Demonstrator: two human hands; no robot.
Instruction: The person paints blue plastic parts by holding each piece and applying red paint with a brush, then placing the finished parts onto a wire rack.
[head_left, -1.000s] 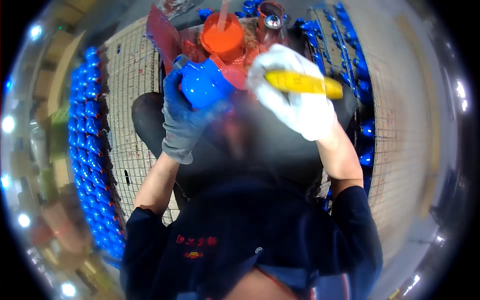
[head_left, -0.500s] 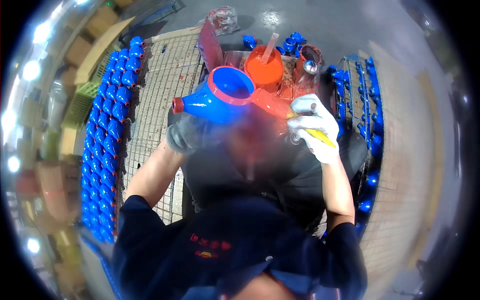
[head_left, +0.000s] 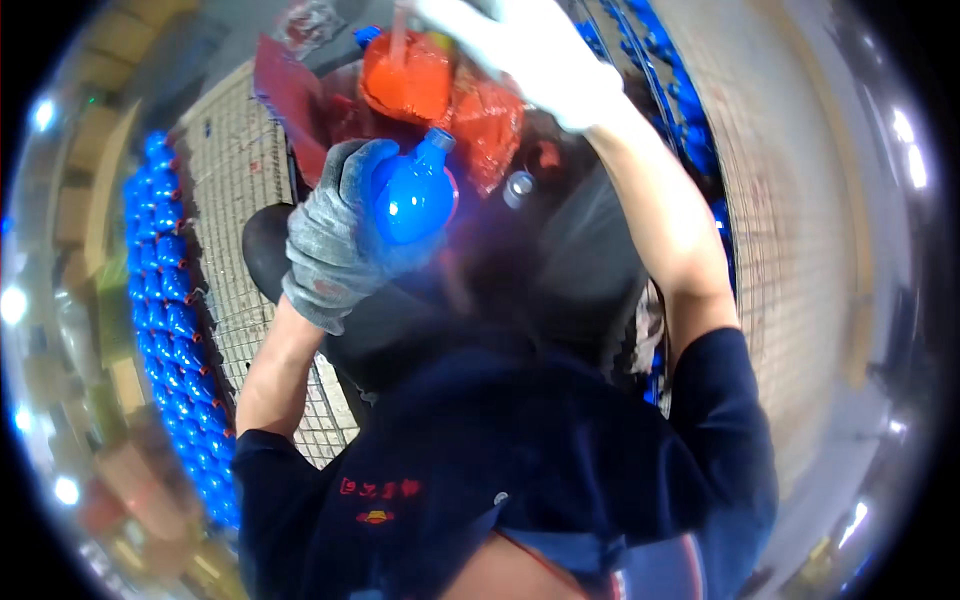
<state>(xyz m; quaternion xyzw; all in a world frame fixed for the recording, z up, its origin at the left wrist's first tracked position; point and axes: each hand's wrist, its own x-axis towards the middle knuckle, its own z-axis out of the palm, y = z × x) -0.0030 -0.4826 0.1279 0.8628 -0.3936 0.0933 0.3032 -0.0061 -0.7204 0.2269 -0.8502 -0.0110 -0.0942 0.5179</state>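
A grey glove covers my left hand (head_left: 335,230), whose fingers wrap round a glossy blue bell-shaped shell (head_left: 412,205). The shell's narrow neck points up and slightly right. A trace of red shows along its right edge; its wide mouth is turned out of sight. My right hand (head_left: 540,55), in a white glove, reaches far forward, beside and above an orange-red paint container (head_left: 408,88). Motion blur and the picture's top edge obscure its fingers, so its grip cannot be made out. A pale stick (head_left: 399,42) stands in the container.
Rows of blue shells (head_left: 165,300) line the left side, beside a wire-mesh rack (head_left: 235,190). More blue shells (head_left: 690,110) hang along the right. Red-coated sheeting (head_left: 485,130) lies by the container. A dark red panel (head_left: 285,95) leans at its left.
My right hand has moved forward, away from the shell's rim where it held a yellow-handled paintbrush. My left hand has turned the shell, so its neck now points forward instead of left.
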